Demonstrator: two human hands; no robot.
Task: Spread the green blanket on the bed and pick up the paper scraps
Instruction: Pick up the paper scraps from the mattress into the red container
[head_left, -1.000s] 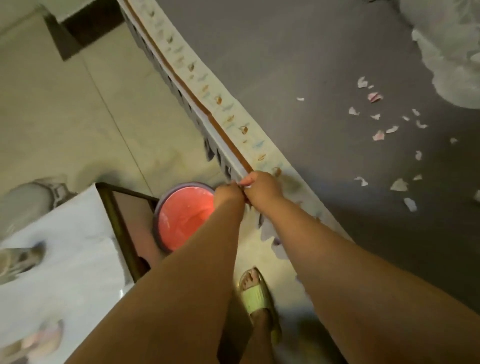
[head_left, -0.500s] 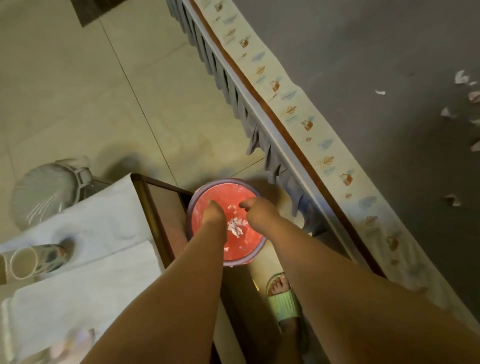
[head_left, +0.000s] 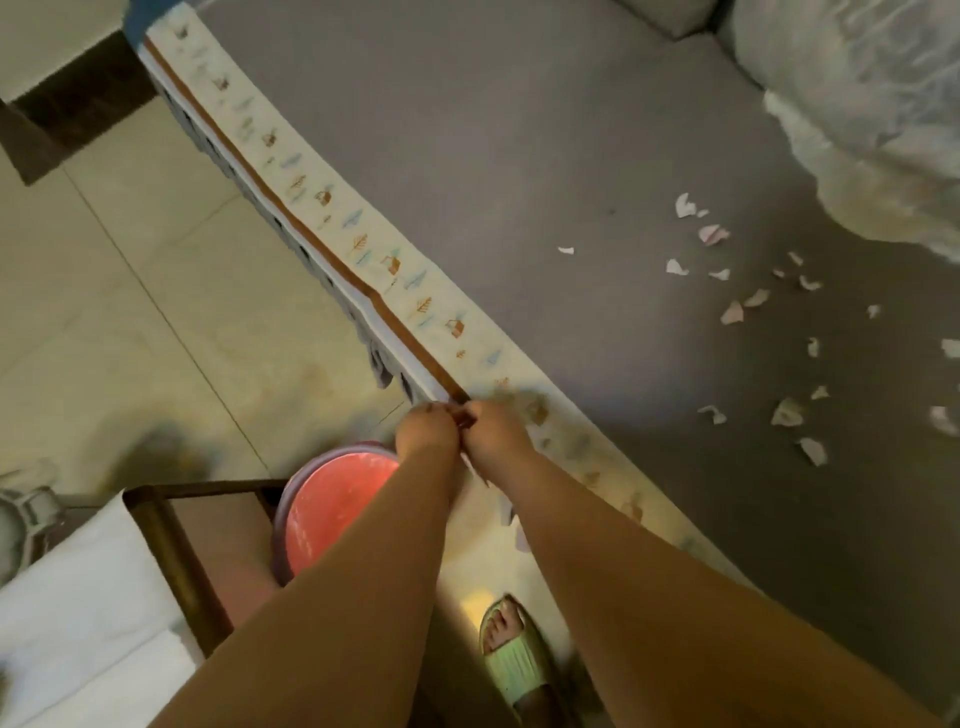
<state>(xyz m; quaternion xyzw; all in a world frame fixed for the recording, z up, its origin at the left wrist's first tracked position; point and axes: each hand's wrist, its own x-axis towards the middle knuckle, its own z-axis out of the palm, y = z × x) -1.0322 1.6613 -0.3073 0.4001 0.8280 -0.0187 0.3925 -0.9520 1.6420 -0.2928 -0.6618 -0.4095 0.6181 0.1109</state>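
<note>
Head view: fingers (head_left: 470, 415) blurred, hands' (head_left: 431, 434) grip indiscernible.

one head-worn wide-angle view looks steeply down along both forearms, close over the bed's edge (head_left: 395, 291), with floor (head_left: 130, 312) left of the grips.

Beige tiled floor (head_left: 130, 312) fills 9 to 11 o'clock. Dark wooden bedside table (head_left: 171, 551) at 8 o'clock, white cloth (head_left: 78, 623) draped over it. Dim, warm light throughout.
</note>
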